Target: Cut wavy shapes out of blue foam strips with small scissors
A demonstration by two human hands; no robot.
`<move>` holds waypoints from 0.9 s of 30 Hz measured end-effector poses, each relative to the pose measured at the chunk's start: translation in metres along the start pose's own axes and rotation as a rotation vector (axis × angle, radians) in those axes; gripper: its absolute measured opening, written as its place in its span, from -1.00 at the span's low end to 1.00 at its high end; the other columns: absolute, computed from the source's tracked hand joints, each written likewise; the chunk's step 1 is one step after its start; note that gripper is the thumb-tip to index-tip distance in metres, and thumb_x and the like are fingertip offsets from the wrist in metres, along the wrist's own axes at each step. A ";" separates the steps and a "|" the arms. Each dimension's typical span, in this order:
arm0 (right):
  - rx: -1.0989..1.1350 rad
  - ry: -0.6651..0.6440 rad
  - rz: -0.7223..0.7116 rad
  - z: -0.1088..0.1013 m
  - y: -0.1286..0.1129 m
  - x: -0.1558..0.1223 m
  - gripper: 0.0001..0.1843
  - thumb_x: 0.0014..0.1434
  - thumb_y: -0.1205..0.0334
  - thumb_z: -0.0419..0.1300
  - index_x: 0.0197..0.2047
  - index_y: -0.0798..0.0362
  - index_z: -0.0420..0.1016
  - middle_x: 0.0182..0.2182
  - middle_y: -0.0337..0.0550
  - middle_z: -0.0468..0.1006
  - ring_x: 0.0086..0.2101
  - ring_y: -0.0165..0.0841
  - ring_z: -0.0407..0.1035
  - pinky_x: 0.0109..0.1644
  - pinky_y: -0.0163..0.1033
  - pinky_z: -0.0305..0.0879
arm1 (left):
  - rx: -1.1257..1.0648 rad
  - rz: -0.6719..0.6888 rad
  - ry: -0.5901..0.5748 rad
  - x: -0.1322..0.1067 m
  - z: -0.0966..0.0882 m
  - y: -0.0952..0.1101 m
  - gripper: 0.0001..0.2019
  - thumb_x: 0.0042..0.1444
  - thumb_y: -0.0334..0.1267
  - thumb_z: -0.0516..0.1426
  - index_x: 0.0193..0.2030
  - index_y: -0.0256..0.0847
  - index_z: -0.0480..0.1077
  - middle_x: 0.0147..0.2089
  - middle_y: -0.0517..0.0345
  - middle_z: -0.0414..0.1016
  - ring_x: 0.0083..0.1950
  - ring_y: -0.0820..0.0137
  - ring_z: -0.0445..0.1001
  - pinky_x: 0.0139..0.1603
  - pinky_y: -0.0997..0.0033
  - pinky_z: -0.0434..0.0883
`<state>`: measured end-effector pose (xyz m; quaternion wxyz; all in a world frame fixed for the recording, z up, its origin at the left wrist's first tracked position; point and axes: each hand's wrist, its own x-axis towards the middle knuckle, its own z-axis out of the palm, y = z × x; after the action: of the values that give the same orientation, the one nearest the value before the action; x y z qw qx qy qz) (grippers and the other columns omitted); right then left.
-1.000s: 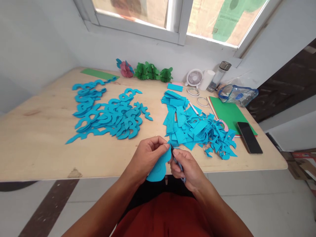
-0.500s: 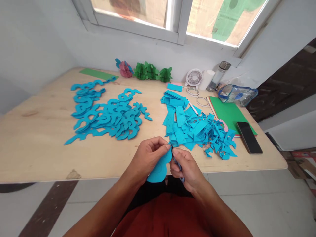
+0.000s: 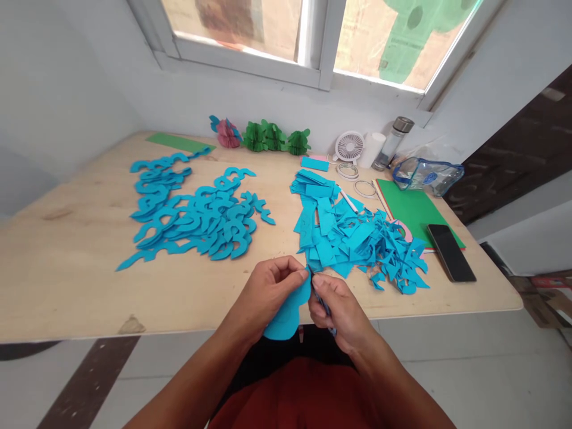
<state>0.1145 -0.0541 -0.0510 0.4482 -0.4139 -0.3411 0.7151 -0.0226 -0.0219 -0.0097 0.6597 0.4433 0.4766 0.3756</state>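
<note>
**At the tabletop's front edge: blue paper, scissors at its tip**

Right over the near edge of the tabletop [image 3: 165, 313], it all comes down to how the paper [image 3: 286, 322] lines up with the scissors [image 3: 328, 309]. The paper slants, long axis going from the pinched top end down and left toward the person's lap, with its wavy side facing the scissors.

The left hand [image 3: 277, 283] has thumb and finger pinched together on that top end. The right hand [image 3: 337, 301] is wrapped snugly around the handles, blades pointing away and up to the same end, basically beside the left fingertips. Can't tell how far apart the blades are, they're just a thin dark line from here. Left grip has the paper, right grip is the closer one to the wavy side, and those fingertips look like the tight spot to me.

Room-wise: scraps [image 3: 353, 232] crowd in just beyond the right hand, phone [image 3: 451, 253] well off to the right. Left is roomier, with plain wood showing in front of the cut-outs [image 3: 196, 214].
</note>
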 end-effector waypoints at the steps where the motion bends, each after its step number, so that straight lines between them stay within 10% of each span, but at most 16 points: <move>1: 0.002 0.002 0.003 0.000 0.000 0.000 -0.53 0.16 -0.09 0.15 -0.58 0.07 0.19 -0.75 -0.43 0.14 -0.74 -0.61 -0.15 -0.68 -0.39 -0.30 | 0.004 0.002 -0.003 0.000 0.000 0.000 -0.80 -0.08 -0.19 0.21 -0.57 -0.23 0.35 -0.60 0.28 0.31 -0.53 0.51 0.20 -0.48 0.51 0.19; 19: -0.059 -0.026 0.047 -0.005 -0.007 -0.002 -0.57 0.13 -0.12 0.15 -0.48 0.11 0.35 -0.76 -0.45 0.12 -0.73 -0.59 -0.18 -0.67 -0.39 -0.34 | 0.077 -0.013 -0.195 0.003 -0.008 0.008 -0.83 -0.02 -0.21 0.17 -0.56 -0.21 0.38 -0.56 0.21 0.45 -0.50 0.45 0.34 -0.46 0.49 0.25; 27: -0.037 0.042 -0.006 -0.009 -0.008 0.000 -0.60 0.13 -0.09 0.16 -0.43 0.12 0.38 -0.73 -0.44 0.13 -0.72 -0.59 -0.18 -0.66 -0.39 -0.31 | 0.020 0.052 -0.008 0.008 -0.007 0.002 -0.81 -0.09 -0.19 0.24 -0.58 -0.22 0.39 -0.59 0.25 0.34 -0.52 0.49 0.25 -0.48 0.52 0.21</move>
<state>0.1249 -0.0501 -0.0482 0.4497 -0.4359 -0.3461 0.6985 -0.0270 -0.0124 -0.0110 0.6471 0.4637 0.4661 0.3860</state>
